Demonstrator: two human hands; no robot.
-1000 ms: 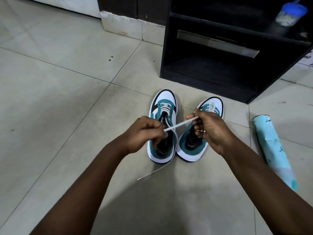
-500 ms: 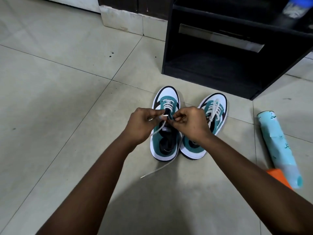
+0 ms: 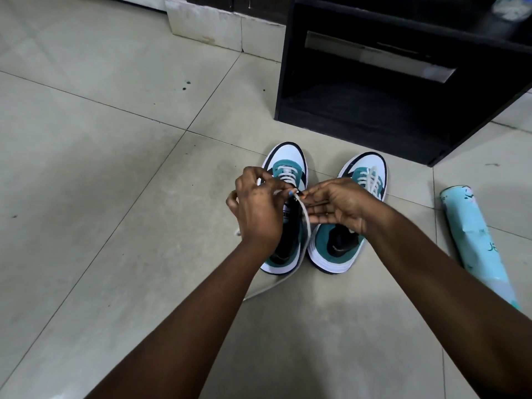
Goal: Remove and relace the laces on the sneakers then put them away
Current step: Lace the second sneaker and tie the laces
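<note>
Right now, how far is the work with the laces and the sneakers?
Partly done. The right sneaker shows lace crossings near its toe. In hand: both hands, left and right, pinch the white lace over the left sneaker, laced only in its lower rows. Left: finish lacing, then put the pair away; the black cabinet stands behind them.

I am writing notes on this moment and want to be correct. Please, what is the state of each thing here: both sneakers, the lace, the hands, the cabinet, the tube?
Left sneaker: upright on floor, partly laced.
Right sneaker: upright beside it, laced.
Lace: pinched by both hands, loose end trailing on floor.
Left hand: gripping the lace.
Right hand: pinching the lace.
Black cabinet: lower shelf open.
Light blue tube: lying on floor.
</note>
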